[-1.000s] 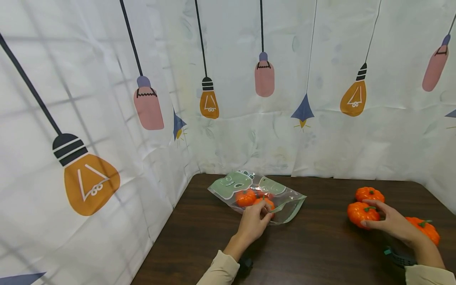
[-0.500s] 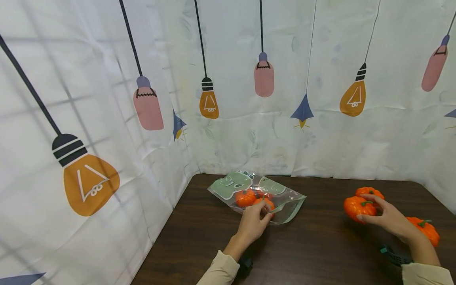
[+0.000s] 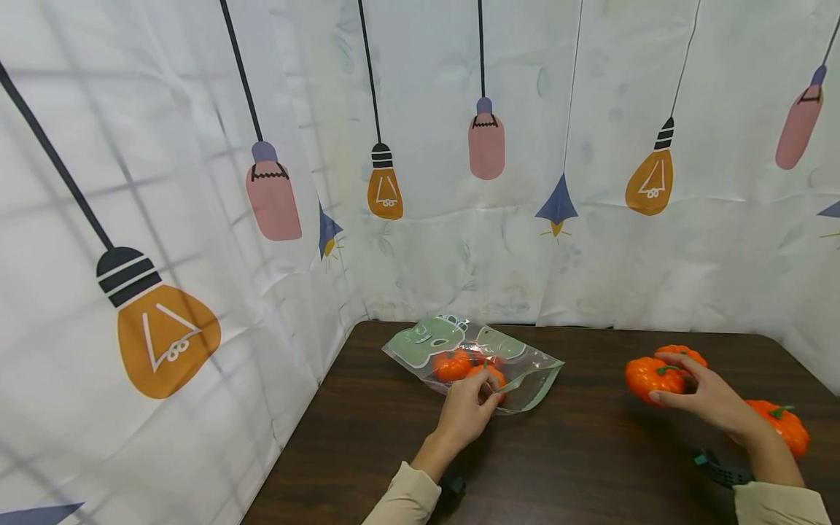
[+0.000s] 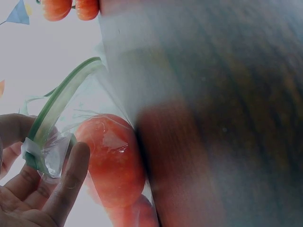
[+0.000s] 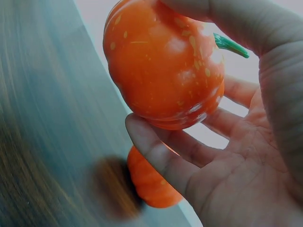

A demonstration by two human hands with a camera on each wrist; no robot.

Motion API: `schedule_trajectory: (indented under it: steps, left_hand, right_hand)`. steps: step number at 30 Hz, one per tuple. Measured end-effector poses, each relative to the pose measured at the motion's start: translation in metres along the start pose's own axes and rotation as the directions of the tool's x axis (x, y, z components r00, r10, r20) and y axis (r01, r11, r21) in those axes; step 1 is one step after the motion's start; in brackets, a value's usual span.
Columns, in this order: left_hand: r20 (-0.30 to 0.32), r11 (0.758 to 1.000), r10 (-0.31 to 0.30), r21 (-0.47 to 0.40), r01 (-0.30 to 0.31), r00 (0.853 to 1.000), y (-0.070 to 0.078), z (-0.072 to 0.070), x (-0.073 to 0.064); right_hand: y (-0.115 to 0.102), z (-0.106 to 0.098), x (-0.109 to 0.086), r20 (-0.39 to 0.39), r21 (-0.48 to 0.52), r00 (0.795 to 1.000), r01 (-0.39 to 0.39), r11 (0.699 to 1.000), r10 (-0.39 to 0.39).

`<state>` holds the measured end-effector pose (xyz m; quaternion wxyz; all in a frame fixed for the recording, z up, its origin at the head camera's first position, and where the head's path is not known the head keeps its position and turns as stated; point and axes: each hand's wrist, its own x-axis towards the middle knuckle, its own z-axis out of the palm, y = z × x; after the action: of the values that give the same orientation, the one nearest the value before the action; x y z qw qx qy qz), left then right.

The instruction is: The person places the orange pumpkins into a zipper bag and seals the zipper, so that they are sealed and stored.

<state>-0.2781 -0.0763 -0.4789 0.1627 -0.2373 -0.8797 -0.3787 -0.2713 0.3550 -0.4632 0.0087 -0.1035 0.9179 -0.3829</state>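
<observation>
In the head view, a clear zip bag with a green printed top lies at the table's back left. Several small orange pumpkins show through its plastic. My left hand pinches the bag's edge near its mouth; the left wrist view shows the green rim between thumb and fingers. On the right, my right hand grips an orange toy pumpkin between thumb and fingers, raised over the table. Its green stem points toward the palm in the right wrist view.
Another pumpkin sits behind the right hand, and one more lies beside the right wrist. The dark wooden table ends at a white curtain printed with lamps, at the back and left.
My right hand has lifted the pumpkin off the table and carried it slightly left, toward the bag. The left hand and the bag have stayed in place.
</observation>
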Motion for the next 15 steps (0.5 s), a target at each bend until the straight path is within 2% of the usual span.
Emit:
schedule_trajectory:
  steps: [7,15]
  left_hand:
    - [-0.001,1.000,0.000,-0.004,0.000,1.000,0.000,0.000,0.000]
    - [-0.006,1.000,-0.004,0.012,0.004,1.000,0.000,0.000,0.000]
  right_hand:
    - [-0.011,0.003,0.004,-0.001,0.017,0.999,0.050,0.999,-0.050]
    - [-0.025,0.008,0.008,0.025,0.056,0.998,0.052,0.997,-0.053]
